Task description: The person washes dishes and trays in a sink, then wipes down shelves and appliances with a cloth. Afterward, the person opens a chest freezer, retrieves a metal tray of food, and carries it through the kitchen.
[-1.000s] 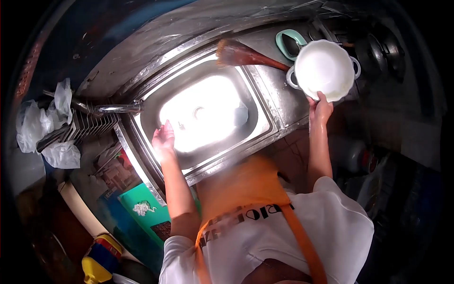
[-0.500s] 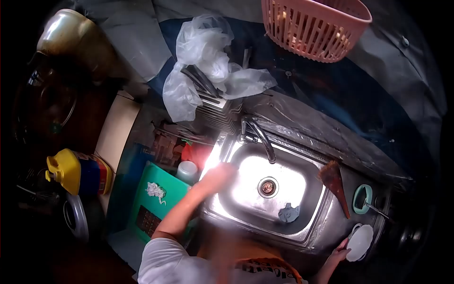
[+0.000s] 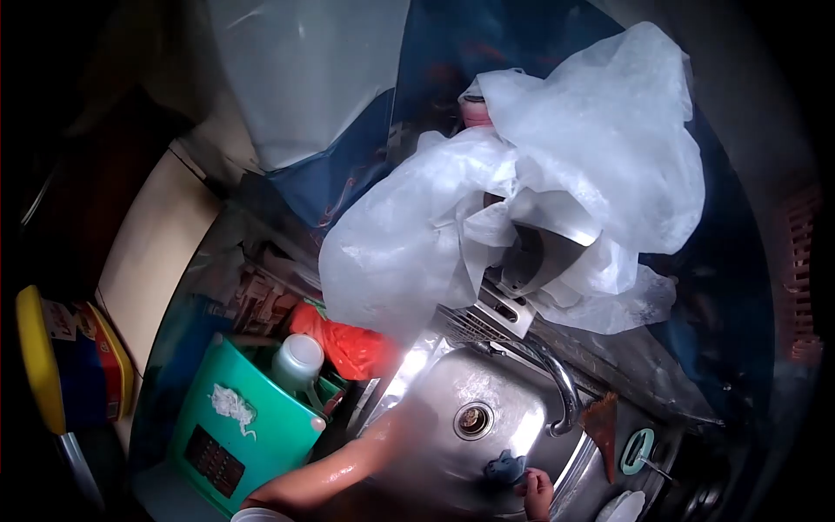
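My left hand [image 3: 396, 431] is smeared over the sink's left side; its fingers cannot be made out. At the lower side of the steel sink [image 3: 522, 391], my right hand [image 3: 537, 494] has its fingers closed at the edge of a crumpled grey-blue cloth [image 3: 504, 468]. The cloth lies in the basin, below and right of the drain [image 3: 473, 420]. A white bowl [image 3: 621, 507], cut off by the bottom edge of the view, rests on the counter right of my right hand.
The faucet [image 3: 561, 378] arches over the sink. Translucent plastic bags [image 3: 600, 130] hang over a metal rack. Left stand a green container [image 3: 270, 444], a plastic bottle [image 3: 297, 358] and a yellow jug [image 3: 39, 357]. A brush [image 3: 602, 435] and green-handled utensil [image 3: 637, 450] lie right.
The view has swung toward the left and closer to the bags. My right hand has let go of the white bowl and moved to the cloth. My left hand remains by the sink's left side.
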